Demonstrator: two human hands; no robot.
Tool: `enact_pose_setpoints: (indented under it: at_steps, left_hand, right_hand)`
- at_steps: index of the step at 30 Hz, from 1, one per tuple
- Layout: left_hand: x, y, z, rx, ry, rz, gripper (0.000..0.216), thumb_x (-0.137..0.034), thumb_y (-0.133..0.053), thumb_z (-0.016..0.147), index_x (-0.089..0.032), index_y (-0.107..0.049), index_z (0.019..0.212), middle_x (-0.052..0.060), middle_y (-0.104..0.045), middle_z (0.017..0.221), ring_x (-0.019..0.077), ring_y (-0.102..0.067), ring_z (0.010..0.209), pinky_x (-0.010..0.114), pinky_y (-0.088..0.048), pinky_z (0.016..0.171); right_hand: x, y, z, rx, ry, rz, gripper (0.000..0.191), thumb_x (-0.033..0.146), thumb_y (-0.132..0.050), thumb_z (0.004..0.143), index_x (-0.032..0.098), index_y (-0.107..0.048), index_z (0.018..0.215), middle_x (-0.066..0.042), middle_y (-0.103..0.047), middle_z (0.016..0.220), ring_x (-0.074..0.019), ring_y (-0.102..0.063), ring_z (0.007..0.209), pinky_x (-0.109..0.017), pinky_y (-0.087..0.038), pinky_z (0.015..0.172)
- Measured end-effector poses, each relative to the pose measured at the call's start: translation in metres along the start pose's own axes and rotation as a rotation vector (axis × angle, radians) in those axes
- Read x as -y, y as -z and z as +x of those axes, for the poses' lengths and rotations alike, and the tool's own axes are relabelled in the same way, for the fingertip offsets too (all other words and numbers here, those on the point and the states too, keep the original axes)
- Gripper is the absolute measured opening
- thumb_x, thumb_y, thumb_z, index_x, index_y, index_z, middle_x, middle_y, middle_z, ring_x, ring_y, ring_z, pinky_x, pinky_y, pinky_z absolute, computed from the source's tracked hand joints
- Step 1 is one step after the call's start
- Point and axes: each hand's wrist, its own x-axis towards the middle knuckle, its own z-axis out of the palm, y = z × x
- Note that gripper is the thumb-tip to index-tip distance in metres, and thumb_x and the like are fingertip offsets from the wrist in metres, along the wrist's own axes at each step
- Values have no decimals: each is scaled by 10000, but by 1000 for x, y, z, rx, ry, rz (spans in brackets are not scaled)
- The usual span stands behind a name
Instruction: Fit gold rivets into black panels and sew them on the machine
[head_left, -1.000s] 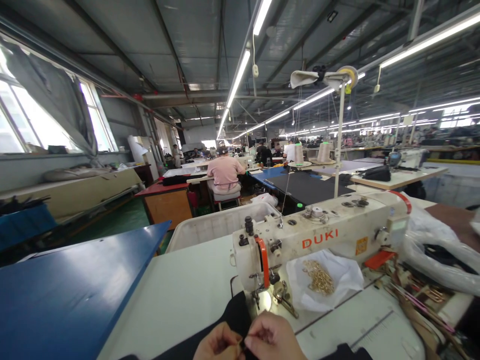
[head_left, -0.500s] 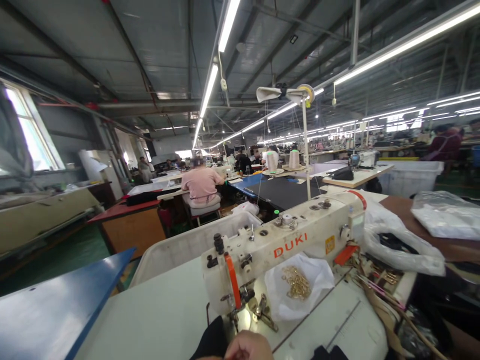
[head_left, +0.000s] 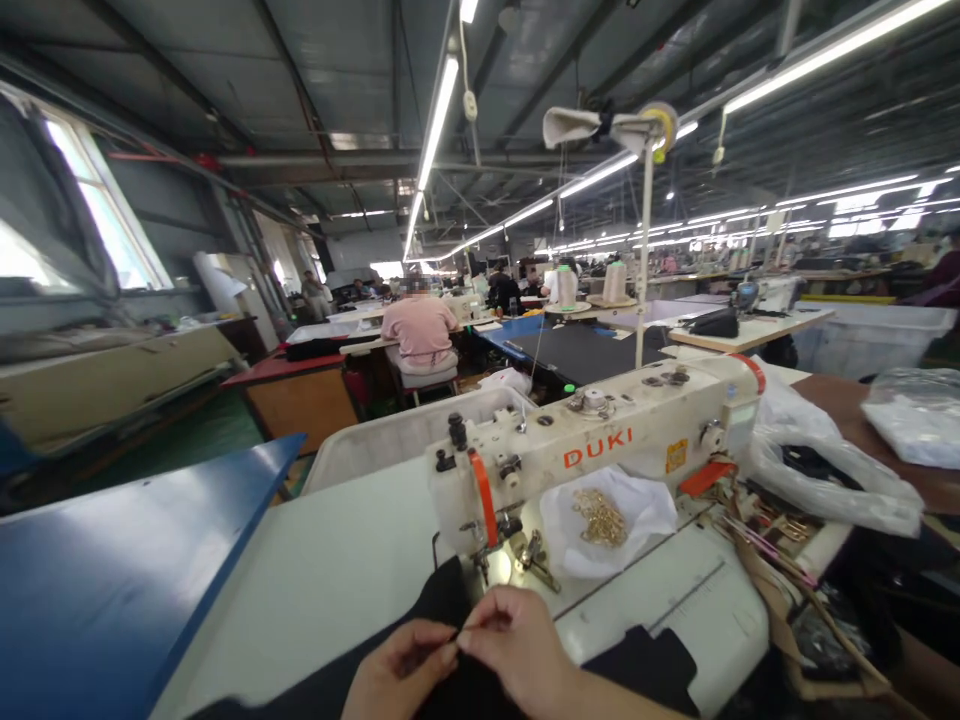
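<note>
Black fabric point(head_left: 442, 592) lies on the pale sewing table in front of the sewing machine point(head_left: 600, 430), one end reaching up beside the needle area. At its near part, my left hand point(head_left: 409, 665) pinches the fabric between thumb and fingertips. My right hand point(head_left: 517, 640) pinches it as well, its fingertips meeting those of the left just below the presser foot. Whatever small part sits between the fingertips is too small to make out. A white bag point(head_left: 551, 520) holding gold-coloured metal hardware point(head_left: 600, 518) rests under the machine arm.
A blue tabletop point(head_left: 150, 560) stands at the left, with a white bin point(head_left: 382, 440) behind the machine. To the right are clear plastic bags point(head_left: 840, 480) and strips of material. A black piece point(head_left: 645, 665) lies at the table's front. A co-worker in pink point(head_left: 418, 330) sits ahead.
The view has tipped downward and turned left, so both hands and more of the black fabric show. Earlier, only part of the hands appeared at the bottom edge.
</note>
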Motion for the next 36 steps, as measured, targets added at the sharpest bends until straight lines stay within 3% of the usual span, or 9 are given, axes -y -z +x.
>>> enact_pose_setpoints:
  at_steps: [6,9,18,24,36]
  left_hand:
    - [-5,-5,-5,103,34,-96,373,-413,-744,608,-155,-672,868,33,-684,768,180,-624,722,284,-489,696]
    - [-4,-5,-7,160,-3,-20,285,-401,-674,702,-138,-668,813,31,-664,692,162,-599,681,277,-476,678]
    - [-4,-10,-18,65,-205,194,201,-362,-562,790,-179,-644,811,21,-648,746,176,-604,724,284,-479,711]
    - [-5,-10,-18,50,-326,387,188,-349,-507,835,-212,-635,819,7,-646,763,170,-600,731,266,-467,703]
    - [-2,-10,-17,50,-339,419,190,-354,-518,837,-214,-645,832,5,-669,780,168,-614,736,261,-479,708]
  right_hand:
    - [12,6,-10,-9,35,-22,144,306,-703,625,182,-631,626,1,-628,597,-132,-549,566,-247,-423,557]
    - [12,8,-12,3,74,-55,139,302,-701,647,183,-631,638,-7,-641,627,-143,-569,600,-257,-445,585]
    - [19,16,-11,128,58,-47,191,251,-717,642,183,-614,788,6,-660,730,-139,-622,672,-257,-491,647]
    - [18,26,-9,210,-15,-62,211,332,-723,644,175,-678,777,-3,-684,715,-146,-638,668,-285,-507,678]
    - [18,28,-6,247,-105,-83,369,470,-741,628,146,-676,793,-16,-668,675,-158,-657,664,-293,-523,666]
